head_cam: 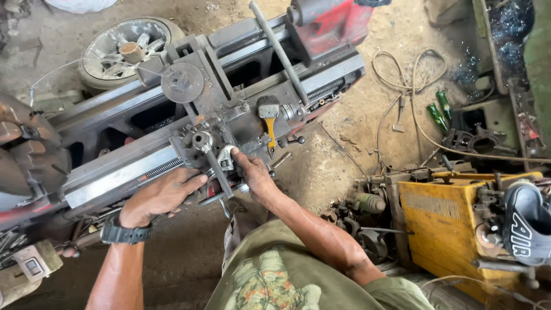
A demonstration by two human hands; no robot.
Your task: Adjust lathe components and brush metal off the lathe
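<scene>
- Right hand (252, 175): fingers closed on adjustable wrench (226, 158) at the lathe carriage (218, 132).
- Left hand (163, 195): laid open against the carriage handle (215, 166), nothing grasped.
- Wrench still engaged; adjustment judged unfinished.
- Paintbrush (268, 117) lies unused just beside.

Carriage top: crowded by the tool post (202, 142), its handle (221, 170), the adjustable wrench (227, 157) and a paintbrush (268, 117).
Front of the lathe apron: taken up by the left hand (160, 197) and the right hand (252, 174), with a narrow gap left between them.
Bed to the left: blocked by the chuck (26, 155).
Dirt floor right of the lathe: open, crossed by a cable (413, 109).
Far right: closed off by the yellow machine (453, 218).
</scene>
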